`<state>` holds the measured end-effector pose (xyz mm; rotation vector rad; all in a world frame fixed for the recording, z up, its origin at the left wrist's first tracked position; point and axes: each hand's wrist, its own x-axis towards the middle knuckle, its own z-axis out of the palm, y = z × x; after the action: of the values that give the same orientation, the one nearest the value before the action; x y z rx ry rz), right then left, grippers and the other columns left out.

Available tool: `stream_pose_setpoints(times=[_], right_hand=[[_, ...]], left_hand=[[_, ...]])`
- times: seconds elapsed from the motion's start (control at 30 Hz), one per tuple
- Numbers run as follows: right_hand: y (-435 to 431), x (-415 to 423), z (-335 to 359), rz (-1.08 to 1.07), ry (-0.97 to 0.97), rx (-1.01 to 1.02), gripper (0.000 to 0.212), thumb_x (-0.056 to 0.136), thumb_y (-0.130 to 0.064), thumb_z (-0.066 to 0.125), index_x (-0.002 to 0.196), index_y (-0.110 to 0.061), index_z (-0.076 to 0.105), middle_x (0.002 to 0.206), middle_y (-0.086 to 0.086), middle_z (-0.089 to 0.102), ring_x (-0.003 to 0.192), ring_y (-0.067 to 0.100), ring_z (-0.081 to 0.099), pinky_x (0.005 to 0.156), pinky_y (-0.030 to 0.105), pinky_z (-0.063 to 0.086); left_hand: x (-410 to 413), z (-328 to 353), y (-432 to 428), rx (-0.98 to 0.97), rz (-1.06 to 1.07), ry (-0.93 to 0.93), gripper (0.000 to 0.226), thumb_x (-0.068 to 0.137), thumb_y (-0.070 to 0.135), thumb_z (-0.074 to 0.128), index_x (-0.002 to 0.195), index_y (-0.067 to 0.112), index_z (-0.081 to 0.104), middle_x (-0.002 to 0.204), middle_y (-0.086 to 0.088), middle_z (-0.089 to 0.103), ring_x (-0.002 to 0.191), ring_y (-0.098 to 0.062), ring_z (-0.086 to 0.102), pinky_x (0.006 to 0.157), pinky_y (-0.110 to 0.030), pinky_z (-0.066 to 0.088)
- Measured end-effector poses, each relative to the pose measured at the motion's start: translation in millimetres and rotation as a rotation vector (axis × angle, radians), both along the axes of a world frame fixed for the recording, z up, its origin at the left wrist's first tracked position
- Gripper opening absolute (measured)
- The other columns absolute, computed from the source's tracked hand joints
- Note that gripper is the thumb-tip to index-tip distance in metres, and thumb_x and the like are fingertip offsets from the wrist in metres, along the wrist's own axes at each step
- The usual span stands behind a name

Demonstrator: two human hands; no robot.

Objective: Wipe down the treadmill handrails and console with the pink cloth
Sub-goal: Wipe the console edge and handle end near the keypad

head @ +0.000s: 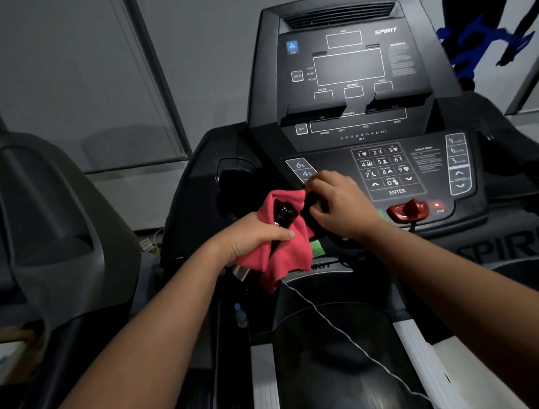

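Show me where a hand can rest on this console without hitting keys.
Bare: the caution-label panel between the number keypad and the speed keys. Crowded: lower left, where the left hand, right hand and pink cloth bunch.

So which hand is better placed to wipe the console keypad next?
Left. The left hand holds the pink cloth, bunched around a dark object, by the console's lower left corner. The right hand is nearer the keypad, but its fingers curl over something dark, without cloth.
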<state>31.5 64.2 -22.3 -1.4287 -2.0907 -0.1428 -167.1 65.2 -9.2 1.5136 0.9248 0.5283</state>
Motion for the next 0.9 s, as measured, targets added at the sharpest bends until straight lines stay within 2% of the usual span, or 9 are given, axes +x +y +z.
stream_pose_setpoints(times=[0.1,0.17,0.23,0.27,0.33,0.4,0.5,0.77,0.9], right_hand=[[-2,-1,1,-0.007,-0.008,-0.003,0.044,0.072,-0.031,0.038,0.096,-0.007,0.065,0.1,0.009,0.063,0.093,0.032,0.059,0.079,0.038,0.042],[-3,-1,0,-0.01,-0.018,-0.001,0.044,0.072,-0.03,0.038,0.097,-0.006,0.065,0.099,0.01,0.063,0.092,0.033,0.059,0.078,0.04,0.044],[-4,-1,-2,-0.017,-0.028,-0.005,0.046,0.072,-0.03,0.037,0.099,-0.006,0.065,0.1,0.01,0.063,0.093,0.033,0.059,0.078,0.041,0.044],[-5,-1,-2,-0.021,-0.03,-0.006,0.047,0.073,-0.03,0.036,0.1,-0.006,0.066,0.1,0.01,0.063,0.093,0.033,0.058,0.078,0.041,0.044],[-6,-1,-3,-0.026,-0.029,-0.003,0.047,0.073,-0.03,0.036,0.1,-0.006,0.066,0.1,0.009,0.063,0.093,0.033,0.058,0.078,0.04,0.044],[-7,-1,-4,-0.033,-0.028,-0.002,0.045,0.073,-0.029,0.037,0.1,-0.007,0.066,0.098,0.009,0.063,0.092,0.032,0.058,0.077,0.038,0.044],[-7,-1,-4,-0.055,-0.023,-0.037,0.039,0.074,-0.024,0.042,0.101,-0.008,0.066,0.1,0.008,0.062,0.095,0.032,0.058,0.079,0.04,0.044],[-11,2,-2,-0.051,0.002,-0.062,0.045,0.074,-0.031,0.034,0.098,-0.009,0.065,0.099,0.007,0.062,0.095,0.031,0.057,0.08,0.041,0.046],[-12,1,0,-0.066,0.016,-0.064,0.031,0.076,-0.019,0.046,0.097,-0.008,0.066,0.096,0.009,0.062,0.093,0.033,0.058,0.079,0.041,0.047]], left_hand=[[3,-2,-10,0.287,0.106,0.009,0.042,0.08,-0.002,0.066,0.103,0.034,0.063,0.1,0.019,0.067,0.095,0.011,0.061,0.085,-0.009,0.043],[7,-10,-17,0.452,0.225,0.163,0.038,0.075,0.03,0.067,0.11,0.042,0.061,0.108,0.021,0.066,0.102,0.001,0.061,0.093,-0.023,0.048],[10,-20,-21,0.485,0.465,0.431,0.052,0.064,0.058,0.058,0.113,0.039,0.055,0.101,0.012,0.069,0.093,-0.011,0.066,0.084,-0.033,0.054],[13,-23,-24,0.497,0.574,0.518,0.054,0.065,0.061,0.055,0.112,0.036,0.053,0.094,0.006,0.07,0.087,-0.017,0.068,0.079,-0.034,0.055],[19,-30,-33,0.655,0.728,0.602,0.04,0.073,0.047,0.061,0.104,0.024,0.052,0.082,-0.003,0.07,0.075,-0.026,0.068,0.066,-0.032,0.054],[20,-37,-39,0.951,0.78,0.634,0.031,0.068,0.021,0.068,0.094,0.01,0.054,0.073,-0.009,0.067,0.061,-0.031,0.066,0.051,-0.03,0.049],[13,-53,-39,1.201,0.773,0.696,0.043,0.059,0.013,0.062,0.098,0.001,0.049,0.077,-0.015,0.066,0.055,-0.031,0.063,0.045,-0.028,0.049],[-12,-77,-51,1.098,0.719,0.607,0.059,0.051,0.013,0.083,0.1,-0.002,0.054,0.076,-0.017,0.065,0.057,-0.036,0.064,0.048,-0.029,0.049],[-19,-52,-57,0.571,0.649,0.645,0.046,0.073,0.035,0.074,0.109,0.014,0.054,0.093,-0.008,0.069,0.088,-0.03,0.066,0.07,-0.03,0.046]])
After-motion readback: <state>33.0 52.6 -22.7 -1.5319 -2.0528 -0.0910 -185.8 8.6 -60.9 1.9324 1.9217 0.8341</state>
